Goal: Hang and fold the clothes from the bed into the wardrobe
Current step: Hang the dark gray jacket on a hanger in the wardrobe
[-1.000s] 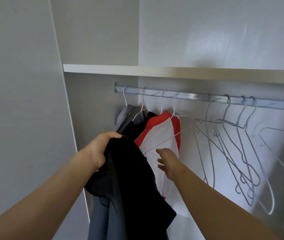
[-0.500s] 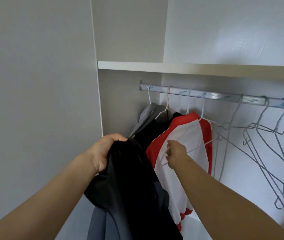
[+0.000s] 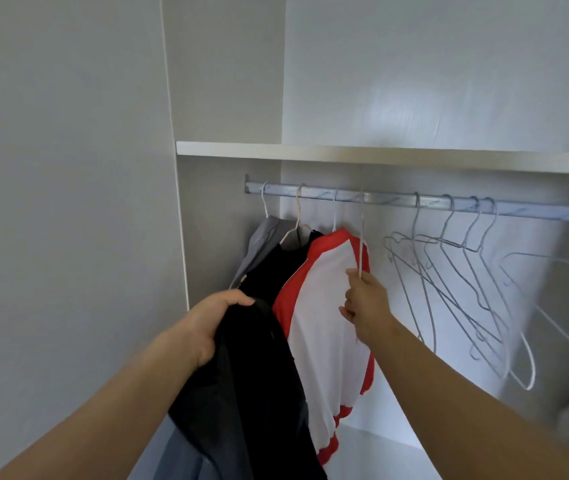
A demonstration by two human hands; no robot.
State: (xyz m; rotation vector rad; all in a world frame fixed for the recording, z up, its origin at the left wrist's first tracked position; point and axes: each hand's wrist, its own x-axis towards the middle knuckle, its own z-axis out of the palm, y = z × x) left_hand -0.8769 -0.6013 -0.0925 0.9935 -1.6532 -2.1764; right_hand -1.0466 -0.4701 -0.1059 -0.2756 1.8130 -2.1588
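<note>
1. Far left: side panel [image 3: 68,237] of the wardrobe, pale grey and plain.
2. Low left of centre: left hand [image 3: 213,323], fingers curled tight over the top of a black cloth [image 3: 241,393]. The cloth hangs from that grip in front of the open wardrobe, on no hanger. A blue-grey cloth [image 3: 182,459] hangs beneath it; where that one is held cannot be seen.
3. Across the top of the opening: shelf [image 3: 380,157], one white board.
4. Just under it: rail [image 3: 414,204], metal, level, its left end fixed to the inner wall.
5. First on the rail from the left: grey garment [image 3: 265,244], on a hanger, close against the inner wall.
6. Second: black top [image 3: 293,268], on a white hanger, between the grey garment and the shirt.
7. Third: shirt [image 3: 324,323], white body, red sleeves and hem, hanging full length. Its left edge touches the black cloth.
8. In front of the shirt's right side: right hand [image 3: 367,303], fingers pinched narrow round the wire of a hanger [image 3: 362,237]. The wire runs straight up to the rail. The hook is blurred, so I cannot tell whether it sits over the rail.
9. Right of that hand: empty hangers [image 3: 459,244], four wire ones hooked on the rail, bunched, tilted and overlapping.
</note>
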